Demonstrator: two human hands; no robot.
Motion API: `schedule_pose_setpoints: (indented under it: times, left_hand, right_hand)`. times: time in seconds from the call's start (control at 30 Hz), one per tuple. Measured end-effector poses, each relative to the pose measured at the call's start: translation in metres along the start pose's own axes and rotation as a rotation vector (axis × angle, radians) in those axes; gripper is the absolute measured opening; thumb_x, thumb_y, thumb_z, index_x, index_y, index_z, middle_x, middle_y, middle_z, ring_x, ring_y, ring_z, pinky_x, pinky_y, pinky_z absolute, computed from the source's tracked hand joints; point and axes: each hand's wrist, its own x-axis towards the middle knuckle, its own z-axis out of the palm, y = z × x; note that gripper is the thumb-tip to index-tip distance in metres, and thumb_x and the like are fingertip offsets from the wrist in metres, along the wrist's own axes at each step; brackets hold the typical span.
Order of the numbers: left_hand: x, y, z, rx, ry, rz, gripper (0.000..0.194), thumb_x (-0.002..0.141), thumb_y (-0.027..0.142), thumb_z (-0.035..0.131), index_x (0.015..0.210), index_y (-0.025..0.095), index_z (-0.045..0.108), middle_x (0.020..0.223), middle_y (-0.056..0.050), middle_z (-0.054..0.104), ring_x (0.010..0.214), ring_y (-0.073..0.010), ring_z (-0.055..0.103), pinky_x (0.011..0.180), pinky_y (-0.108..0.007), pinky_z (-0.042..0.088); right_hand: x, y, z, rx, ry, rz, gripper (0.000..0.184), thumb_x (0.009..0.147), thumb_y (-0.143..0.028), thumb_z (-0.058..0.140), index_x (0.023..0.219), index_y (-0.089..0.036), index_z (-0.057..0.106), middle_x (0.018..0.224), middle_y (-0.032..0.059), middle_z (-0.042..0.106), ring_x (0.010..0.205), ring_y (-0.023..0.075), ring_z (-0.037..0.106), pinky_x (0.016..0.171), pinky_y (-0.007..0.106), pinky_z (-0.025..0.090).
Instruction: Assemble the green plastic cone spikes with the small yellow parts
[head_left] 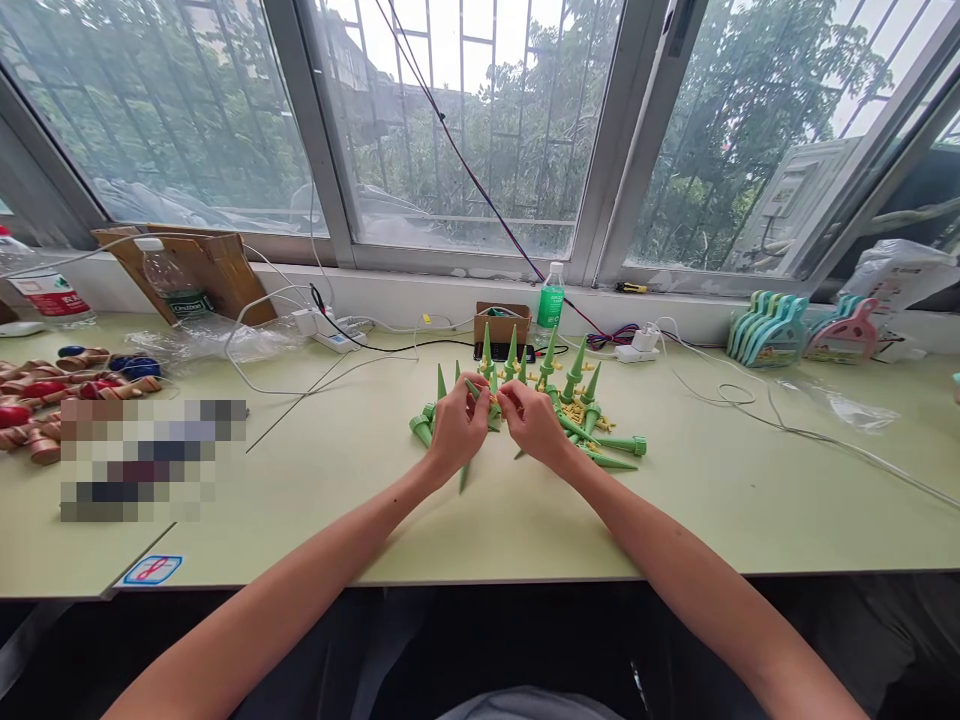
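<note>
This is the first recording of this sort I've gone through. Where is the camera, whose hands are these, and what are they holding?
There is no machine here: one person works with bare hands. The single picture comes from a camera on that person's head, looking forward and down, so the forearms reach in from the bottom.

The left hand holds a green piece. The right hand meets it with fingers pinched; what they grip is too small to tell.

Around them on the pale table are green spikes, some upright and some lying flat, and small yellow pieces. Behind stands a bottle with a green label. A pixelated patch hides part of the left side.
</note>
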Motion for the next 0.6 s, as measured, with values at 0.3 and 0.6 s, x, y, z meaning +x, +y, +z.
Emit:
schedule_pose_setpoints:
  times: [0.3,0.6]
  left_hand:
    - [0.0006,-0.0009,-0.0005,0.007,-0.013,-0.023,0.012,0.090,0.032,0.048,0.094,0.021,0.052,0.070,0.001,0.058,0.054,-0.0106,0.053,0.048,-0.021,0.037]
    - [0.0013,-0.0003,0.0002,0.004,0.019,-0.018,0.012,0.091,0.032,0.047,0.092,0.021,0.050,0.070,0.001,0.059,0.053,-0.0103,0.053,0.047,-0.021,0.036]
  right_hand:
    - [-0.0002,0.0026,0.0014,0.019,-0.005,-0.003,0.024,0.096,-0.035,0.041,0.082,-0.019,0.052,0.064,-0.0012,0.055,0.054,0.0116,0.045,0.056,0.024,0.037]
    - [-0.0004,-0.0033,-0.0002,0.026,-0.005,0.003,0.018,0.093,-0.035,0.045,0.089,-0.019,0.052,0.062,-0.0025,0.052,0.051,0.0115,0.044,0.054,0.024,0.036]
